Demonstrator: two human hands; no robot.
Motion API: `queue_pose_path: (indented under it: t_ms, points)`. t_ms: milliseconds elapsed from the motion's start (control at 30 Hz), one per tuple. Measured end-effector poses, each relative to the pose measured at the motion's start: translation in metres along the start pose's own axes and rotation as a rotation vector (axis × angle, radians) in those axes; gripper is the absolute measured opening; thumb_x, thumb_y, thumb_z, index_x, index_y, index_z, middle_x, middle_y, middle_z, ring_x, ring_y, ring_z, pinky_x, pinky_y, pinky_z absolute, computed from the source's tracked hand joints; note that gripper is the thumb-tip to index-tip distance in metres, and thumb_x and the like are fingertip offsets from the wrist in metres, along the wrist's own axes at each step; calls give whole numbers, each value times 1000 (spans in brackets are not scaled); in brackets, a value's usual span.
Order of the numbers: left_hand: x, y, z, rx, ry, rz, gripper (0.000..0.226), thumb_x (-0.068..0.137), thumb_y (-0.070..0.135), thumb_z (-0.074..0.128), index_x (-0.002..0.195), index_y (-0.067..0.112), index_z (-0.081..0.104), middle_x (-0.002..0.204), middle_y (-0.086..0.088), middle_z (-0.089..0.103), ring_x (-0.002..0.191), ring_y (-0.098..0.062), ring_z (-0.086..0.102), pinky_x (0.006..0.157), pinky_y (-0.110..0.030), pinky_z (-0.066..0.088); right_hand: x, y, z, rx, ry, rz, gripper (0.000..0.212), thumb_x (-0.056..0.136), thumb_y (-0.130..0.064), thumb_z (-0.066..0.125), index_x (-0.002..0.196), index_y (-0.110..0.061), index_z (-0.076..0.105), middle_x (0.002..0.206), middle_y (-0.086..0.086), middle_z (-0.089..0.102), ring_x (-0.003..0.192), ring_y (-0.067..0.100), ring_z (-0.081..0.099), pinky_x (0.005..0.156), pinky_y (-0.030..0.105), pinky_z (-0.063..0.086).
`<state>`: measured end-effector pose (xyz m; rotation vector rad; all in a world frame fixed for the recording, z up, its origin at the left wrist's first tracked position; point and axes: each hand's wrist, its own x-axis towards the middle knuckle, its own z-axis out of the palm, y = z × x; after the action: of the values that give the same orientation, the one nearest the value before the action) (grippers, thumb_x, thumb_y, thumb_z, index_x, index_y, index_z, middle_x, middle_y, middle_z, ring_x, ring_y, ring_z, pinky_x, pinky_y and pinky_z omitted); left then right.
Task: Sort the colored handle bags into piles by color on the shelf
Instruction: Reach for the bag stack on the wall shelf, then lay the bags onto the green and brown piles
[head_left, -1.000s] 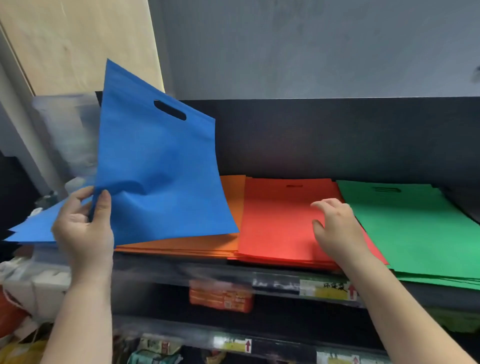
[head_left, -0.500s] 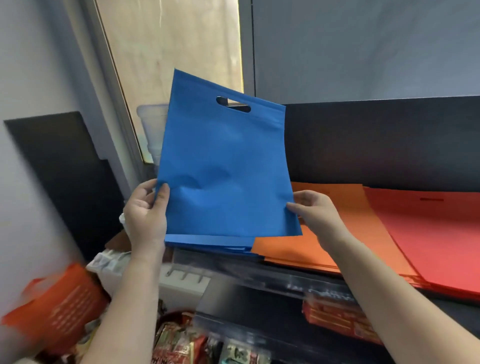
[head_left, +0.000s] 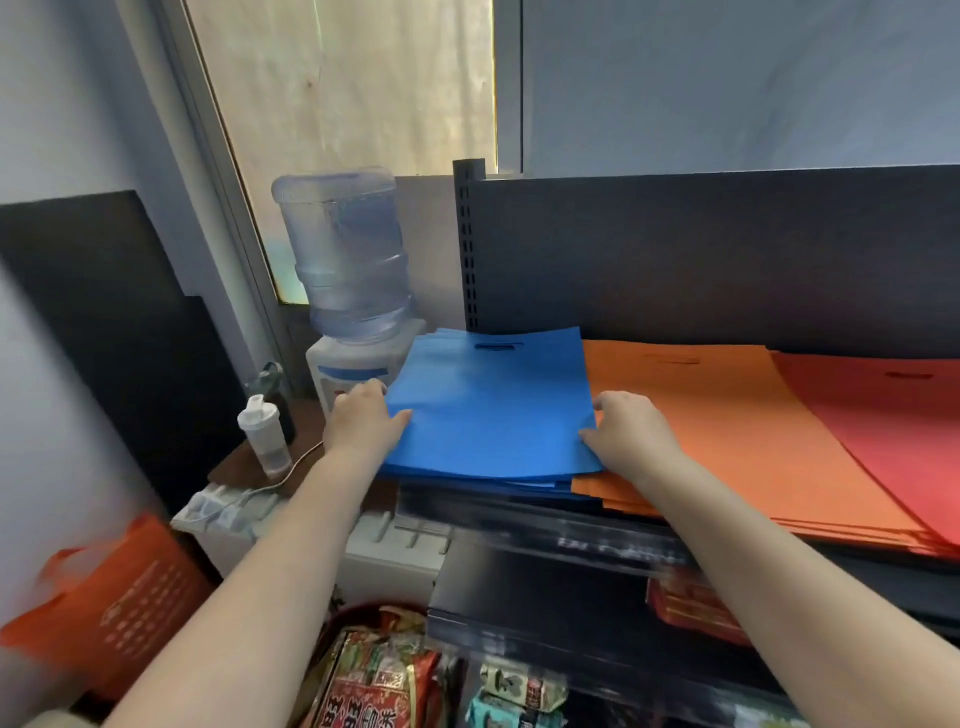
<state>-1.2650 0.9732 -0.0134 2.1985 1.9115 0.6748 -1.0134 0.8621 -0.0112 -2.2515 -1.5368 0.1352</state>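
Observation:
A blue handle bag (head_left: 493, 410) lies flat on top of a blue pile at the left end of the dark shelf (head_left: 519, 514), its handle slot toward the back. My left hand (head_left: 363, 421) holds the bag's left edge with the thumb on top. At the bag's right front corner, my right hand (head_left: 628, 431) pinches the edge where it meets the orange pile (head_left: 727, 415). A red pile (head_left: 893, 415) lies to the right of the orange one.
A water dispenser with a big bottle (head_left: 348, 254) stands just left of the shelf, with a small white bottle (head_left: 265, 436) on a side table. An orange carrier bag (head_left: 114, 597) hangs at lower left. Snack packets (head_left: 379, 675) fill the lower shelves.
The blue bag, held upright in both hands half a second ago, has come down flat onto the blue pile. The view has shifted left, and the green pile is out of sight.

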Motion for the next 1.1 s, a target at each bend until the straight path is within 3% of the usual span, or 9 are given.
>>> queue_pose_path:
  t_ms: [133, 367, 700, 1100]
  points:
    - [-8, 27, 1, 226, 3, 128, 52, 95, 46, 47, 135, 15, 44, 134, -9, 47, 123, -30, 41, 95, -40, 38, -4, 7, -20, -103, 90, -35, 35, 94, -32, 51, 123, -12, 54, 121, 6, 59, 111, 30, 54, 81, 35, 43]
    - [-31, 141, 7, 151, 20, 444, 48, 96, 44, 45, 135, 16, 44, 132, -4, 50, 122, -25, 44, 96, -38, 35, -23, 67, -86, -280, 262, -135, 43, 94, -42, 49, 130, -18, 50, 127, 2, 50, 116, 25, 47, 80, 34, 40]
    - [-89, 358, 53, 149, 92, 814, 49, 94, 46, 45, 133, 17, 45, 128, -2, 52, 115, -23, 48, 89, -35, 37, -77, 231, -189, -411, 244, 141, 51, 94, -45, 47, 136, -17, 39, 135, 3, 45, 124, 25, 42, 89, 36, 41]
    - [-203, 563, 132, 81, -14, 1106, 49, 94, 47, 44, 133, 18, 43, 129, -1, 51, 121, -23, 45, 91, -35, 36, -181, 422, -277, -581, 223, 555, 53, 94, -45, 45, 138, -18, 36, 132, 2, 46, 124, 24, 41, 92, 37, 38]
